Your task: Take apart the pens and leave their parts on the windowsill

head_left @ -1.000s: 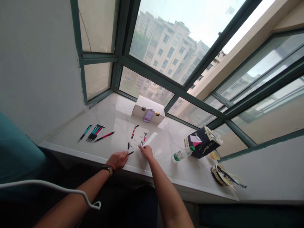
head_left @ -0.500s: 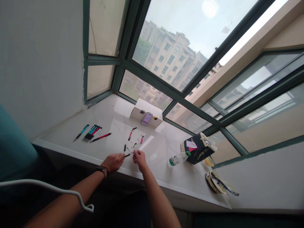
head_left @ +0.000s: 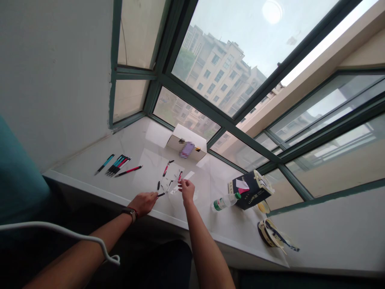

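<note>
My left hand [head_left: 144,202], a watch and red cord on its wrist, is closed on a short black pen piece [head_left: 161,195] above the white ledge. To its right my right hand [head_left: 187,190] pinches a thin, pale, stick-like pen part [head_left: 176,181], too small to make out fully. Around the hands lie loose pen parts: a red barrel [head_left: 165,170], another red barrel piece [head_left: 180,176], a black grip [head_left: 158,185] and several tiny bits. Farther left, several blue, red and black pens [head_left: 118,165] lie in a bunch, with a red pen [head_left: 128,171] beside them.
A white open box [head_left: 186,142] with a purple item stands by the window. Right of my hands are a clear bottle with a green cap [head_left: 224,202], a dark box [head_left: 251,188] and a round container [head_left: 270,233]. The ledge's front edge [head_left: 102,190] runs close to my hands.
My right hand has moved away from my left, to the right and slightly forward, with the thin part in its fingers. My left hand stays nearly in place with the black piece.
</note>
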A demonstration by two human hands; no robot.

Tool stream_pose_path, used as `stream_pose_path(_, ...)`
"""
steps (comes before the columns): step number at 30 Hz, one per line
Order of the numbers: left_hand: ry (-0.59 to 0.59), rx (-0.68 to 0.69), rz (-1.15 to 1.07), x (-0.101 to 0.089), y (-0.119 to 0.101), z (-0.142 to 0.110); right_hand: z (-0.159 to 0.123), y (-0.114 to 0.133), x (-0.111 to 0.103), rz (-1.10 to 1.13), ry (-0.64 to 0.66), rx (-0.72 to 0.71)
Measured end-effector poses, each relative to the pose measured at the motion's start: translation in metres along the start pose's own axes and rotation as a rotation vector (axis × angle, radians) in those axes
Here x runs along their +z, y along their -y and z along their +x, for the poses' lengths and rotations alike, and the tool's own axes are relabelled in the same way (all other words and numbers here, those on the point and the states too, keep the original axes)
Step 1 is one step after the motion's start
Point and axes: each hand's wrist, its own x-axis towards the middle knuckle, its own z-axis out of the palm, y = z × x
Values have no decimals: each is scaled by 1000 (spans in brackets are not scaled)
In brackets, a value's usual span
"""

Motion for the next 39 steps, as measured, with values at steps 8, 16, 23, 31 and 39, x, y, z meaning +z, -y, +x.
stream_pose_path(8, 3, 14, 29, 0, 0, 0, -43, -40, 15, -555, 15, -304)
stream_pose_path(16, 13, -17, 23, -1, -1, 0, -68, -64, -27, -762, -124, -354)
stream_pose_path(23, 4, -36, 10, -3, -1, 0, -64, -99, -58, -995, -228, -296)
stream_pose_path(31, 10, -73, 11, -7, -3, -2, -70, -94, -52, -1112, -271, -311)
stream_pose_path(39, 113, -189, -67, -24, 9, 22, -73, -83, -50, -1112, -237, -218)
